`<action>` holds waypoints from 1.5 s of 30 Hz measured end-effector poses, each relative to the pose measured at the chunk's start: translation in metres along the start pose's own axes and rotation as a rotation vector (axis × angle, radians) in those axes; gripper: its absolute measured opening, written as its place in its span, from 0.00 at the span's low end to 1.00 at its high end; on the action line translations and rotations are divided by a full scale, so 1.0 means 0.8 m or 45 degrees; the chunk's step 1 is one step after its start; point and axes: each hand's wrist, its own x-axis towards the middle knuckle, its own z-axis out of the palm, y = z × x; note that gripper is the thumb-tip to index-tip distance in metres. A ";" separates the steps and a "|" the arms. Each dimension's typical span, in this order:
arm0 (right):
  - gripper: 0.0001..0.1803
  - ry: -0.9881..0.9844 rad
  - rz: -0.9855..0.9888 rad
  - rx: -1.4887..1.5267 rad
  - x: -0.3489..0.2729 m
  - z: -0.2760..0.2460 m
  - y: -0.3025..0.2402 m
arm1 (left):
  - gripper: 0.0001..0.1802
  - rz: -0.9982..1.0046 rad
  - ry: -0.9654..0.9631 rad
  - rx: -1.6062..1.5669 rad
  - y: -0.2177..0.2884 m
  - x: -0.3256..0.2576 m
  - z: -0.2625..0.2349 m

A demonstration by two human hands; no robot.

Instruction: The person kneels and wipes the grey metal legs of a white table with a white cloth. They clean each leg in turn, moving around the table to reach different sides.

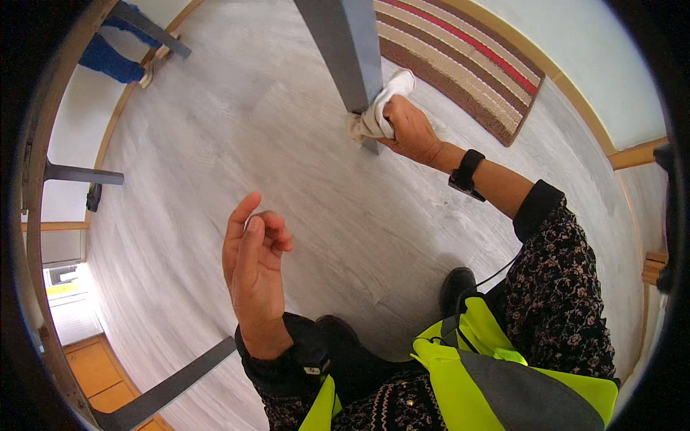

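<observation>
My right hand (413,133) is closed on a white cloth (392,93) and presses it against the lower part of a grey table leg (345,50). The cloth wraps partly around the leg, with a loose end sticking up above my knuckles. A black watch (467,172) is on my right wrist. My left hand (256,258) hangs in the air over the floor, its fingers loosely curled and apart, holding nothing.
A striped brown, beige and red rug (467,61) lies beyond the leg at the right. More grey legs (176,381) stand along the left side, below a table edge (36,215). Another person's blue-trousered leg (108,57) shows at the upper left. My dark shoe (456,287) stands on the grey wood-look floor (180,201).
</observation>
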 end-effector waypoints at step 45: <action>0.16 1.056 -0.606 -1.007 0.183 -0.172 -0.129 | 0.17 0.099 0.025 0.009 0.016 -0.026 0.006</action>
